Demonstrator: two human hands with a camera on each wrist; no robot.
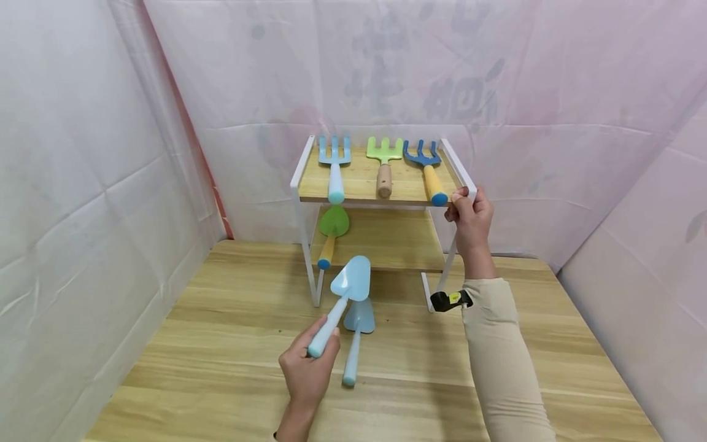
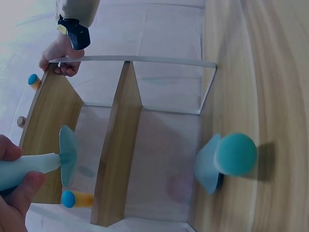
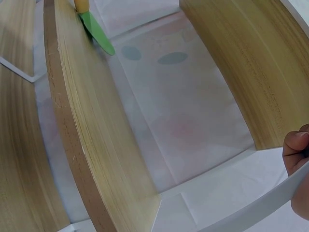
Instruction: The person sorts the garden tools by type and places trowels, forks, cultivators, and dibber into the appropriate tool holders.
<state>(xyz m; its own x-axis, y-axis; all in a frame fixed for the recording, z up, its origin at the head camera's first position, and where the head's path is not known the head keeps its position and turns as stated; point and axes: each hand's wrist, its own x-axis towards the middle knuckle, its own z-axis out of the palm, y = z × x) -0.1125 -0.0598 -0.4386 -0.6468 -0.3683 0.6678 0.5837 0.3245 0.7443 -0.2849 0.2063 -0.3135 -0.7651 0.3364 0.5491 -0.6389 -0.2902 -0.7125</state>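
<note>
My left hand (image 1: 310,368) grips a light blue hand trowel (image 1: 353,279) by its handle, the blade pointing up and away in front of the rack's lower shelf. On the table, partly hidden behind it, lies a second light blue trowel (image 1: 359,319). My right hand (image 1: 472,221) holds the front right corner of the white-framed two-tier rack (image 1: 301,162), fingers around the frame at the upper shelf. To the left on the lower shelf rests a green trowel (image 1: 334,221) with a yellow handle, which the right wrist view also catches.
Along the upper shelf lie a light blue hand fork (image 1: 335,162), a green hand fork (image 1: 385,153) with a wooden handle and a dark blue hand fork (image 1: 424,158) with a yellow handle. Pale sheets (image 1: 386,67) hang behind and beside the wooden table (image 1: 221,344).
</note>
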